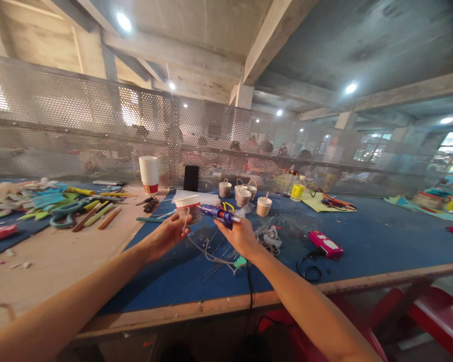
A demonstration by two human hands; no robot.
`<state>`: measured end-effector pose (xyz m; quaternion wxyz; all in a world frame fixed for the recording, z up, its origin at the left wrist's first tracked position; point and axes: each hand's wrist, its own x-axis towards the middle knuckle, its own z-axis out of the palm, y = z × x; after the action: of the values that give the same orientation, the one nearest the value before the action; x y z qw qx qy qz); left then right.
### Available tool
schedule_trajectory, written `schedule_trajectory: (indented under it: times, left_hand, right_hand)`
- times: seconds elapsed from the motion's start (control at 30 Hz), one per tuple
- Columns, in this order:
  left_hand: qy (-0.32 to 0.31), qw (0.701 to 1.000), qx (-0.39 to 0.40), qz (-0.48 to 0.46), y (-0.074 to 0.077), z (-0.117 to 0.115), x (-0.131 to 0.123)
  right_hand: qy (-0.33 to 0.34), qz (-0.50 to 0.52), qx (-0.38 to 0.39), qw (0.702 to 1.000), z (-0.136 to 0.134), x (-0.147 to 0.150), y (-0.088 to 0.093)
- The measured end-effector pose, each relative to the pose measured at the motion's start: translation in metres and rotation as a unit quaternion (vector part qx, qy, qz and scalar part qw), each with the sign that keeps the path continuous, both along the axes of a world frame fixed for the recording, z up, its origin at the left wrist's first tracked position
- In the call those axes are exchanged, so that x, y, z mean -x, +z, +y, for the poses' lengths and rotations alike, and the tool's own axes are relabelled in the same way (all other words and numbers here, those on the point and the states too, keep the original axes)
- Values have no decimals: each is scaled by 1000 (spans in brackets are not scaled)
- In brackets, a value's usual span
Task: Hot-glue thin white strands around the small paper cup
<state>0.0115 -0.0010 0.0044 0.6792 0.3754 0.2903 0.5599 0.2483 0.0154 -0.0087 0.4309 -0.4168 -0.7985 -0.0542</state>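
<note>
My left hand (168,235) is closed around a small paper cup (187,206) with a red rim band, held above the blue table mat (362,236). A thin string hangs from the cup. My right hand (239,235) grips a purple glue gun (219,214) whose nozzle points left at the cup's side. The gun's black cord (249,286) runs down over the table's front edge.
Several small finished cup baskets (243,195) stand behind the hands, and a stack of white paper cups (149,174) at the left. Tools and sticks (86,211) litter the left side. A pink device (325,244) lies to the right. A perforated metal screen (98,130) backs the table; people sit beyond it.
</note>
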Motion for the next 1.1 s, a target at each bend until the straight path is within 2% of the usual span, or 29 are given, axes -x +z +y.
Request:
schedule_trajectory:
  times: [0.13, 0.23, 0.3, 0.43, 0.53, 0.6, 0.7, 0.83, 0.93, 1.0, 1.1]
  left_hand:
    - [-1, 1000, 2, -1, 0, 0, 0]
    - [0, 1000, 3, 5, 1, 0, 0]
    - [3, 1000, 5, 8, 1, 0, 0]
    - [10, 1000, 10, 11, 0, 0, 1]
    - [12, 1000, 11, 11, 0, 1, 2]
    - [14, 1000, 12, 19, 0, 0, 2]
    - [17, 999, 9, 37, 1, 0, 2]
    - [15, 999, -3, 46, -3, 3, 4]
    - [15, 999, -9, 50, -8, 7, 6]
    - [11, 998, -18, 52, -10, 9, 7]
    - [5, 997, -32, 66, -12, 11, 8]
  right_hand:
    - [13, 25, 20, 999, -1, 0, 2]
    - [75, 85, 105, 988, -7, 2, 7]
    - [141, 151, 197, 958, -10, 3, 13]
    - [239, 313, 315, 864, -7, 5, 20]
    - [259, 395, 354, 807, 3, 3, 19]
    - [250, 418, 364, 794, 11, 0, 15]
    - [183, 434, 373, 799, 23, -6, 5]
    - [91, 394, 387, 829, 38, -15, -9]
    - [31, 308, 370, 876, 43, -20, -13]
    - [-38, 222, 343, 912, 43, -23, -11]
    - [-142, 85, 317, 934, 40, -24, -6]
